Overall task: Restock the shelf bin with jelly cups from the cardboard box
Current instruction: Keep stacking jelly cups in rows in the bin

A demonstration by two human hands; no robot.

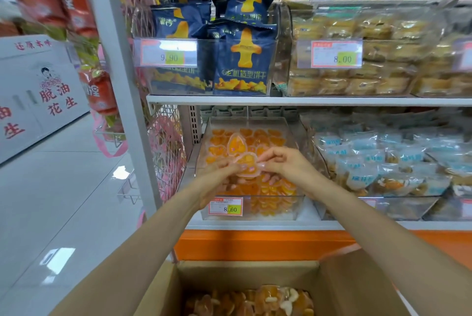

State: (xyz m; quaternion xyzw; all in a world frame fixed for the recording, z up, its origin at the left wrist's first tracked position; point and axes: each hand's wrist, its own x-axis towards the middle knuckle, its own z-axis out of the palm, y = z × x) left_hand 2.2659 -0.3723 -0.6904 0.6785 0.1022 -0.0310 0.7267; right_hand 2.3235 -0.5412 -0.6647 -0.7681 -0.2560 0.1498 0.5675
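Above the middle of the shelf bin (281, 197), left grip (222, 171) and right grip (281, 162) each pinch opposite rims of one heart-shaped jelly cup (246, 163). It looks light, thin-walled and slick; the stiff rim seems the safest hold. More fill the cardboard box (242, 275).

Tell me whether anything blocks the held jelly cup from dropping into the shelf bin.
Nothing visible does. The left hand and right hand pinch the jelly cup over the open-topped shelf bin; only stocked cups lie beneath.
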